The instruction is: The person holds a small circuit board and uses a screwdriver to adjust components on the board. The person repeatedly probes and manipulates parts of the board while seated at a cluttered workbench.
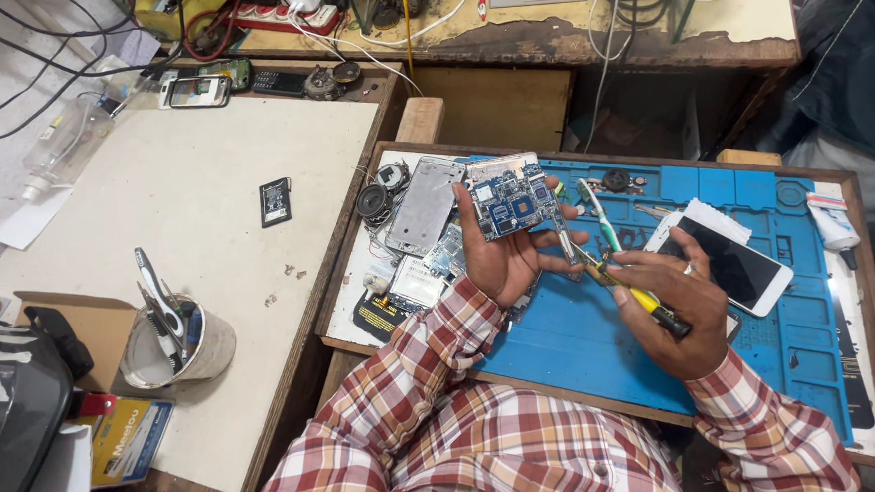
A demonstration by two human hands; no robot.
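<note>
My left hand (503, 253) holds a blue circuit board (511, 201) up above the blue work mat (582, 338), fingers wrapped round its edges. My right hand (675, 308) grips a yellow-handled screwdriver (632, 292), its tip pointing up-left toward the board's right edge. Both arms wear red-and-white plaid sleeves. A white phone (736, 260) with a dark screen lies on the mat just right of my right hand.
A silver phone back cover (423, 205), small speakers and loose parts lie left of the board. A green-handled brush (598, 213) and a tube (834, 223) rest on the mat. The left table carries a small black phone part (275, 202), a cup of tools (175, 340), a bottle (61, 146) and boxes.
</note>
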